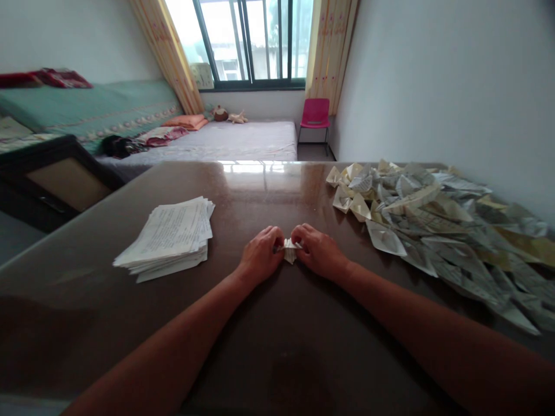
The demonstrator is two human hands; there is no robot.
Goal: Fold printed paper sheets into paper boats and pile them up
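Our left hand [262,251] and our right hand [318,248] meet near the centre of the frame, fingers curled in and closed, each pinching one side of a small folded paper [290,252]. That piece lies directly between our fingertips, to the right of the left hand and to the left of the right, so neither hand is nearer. Its held edge runs left to right across the frame, while the pale middle part narrows downward toward the lower edge; our fingers cover both ends, so we cannot tell its full length or true long axis. Under our hands spreads the brown, glossy table [243,202]. Left of our left hand, well apart from it, sits a slightly uneven stack of printed sheets [167,237], slanting toward the lower left. Right of our right hand, a large heap of folded paper boats [427,216] fills the right of the frame, the closest ones lying just above our right forearm. Beyond the table's far edge we see a bed [260,138] at upper centre and a pink chair [315,114] by the wall, below the window [255,43] and curtains.
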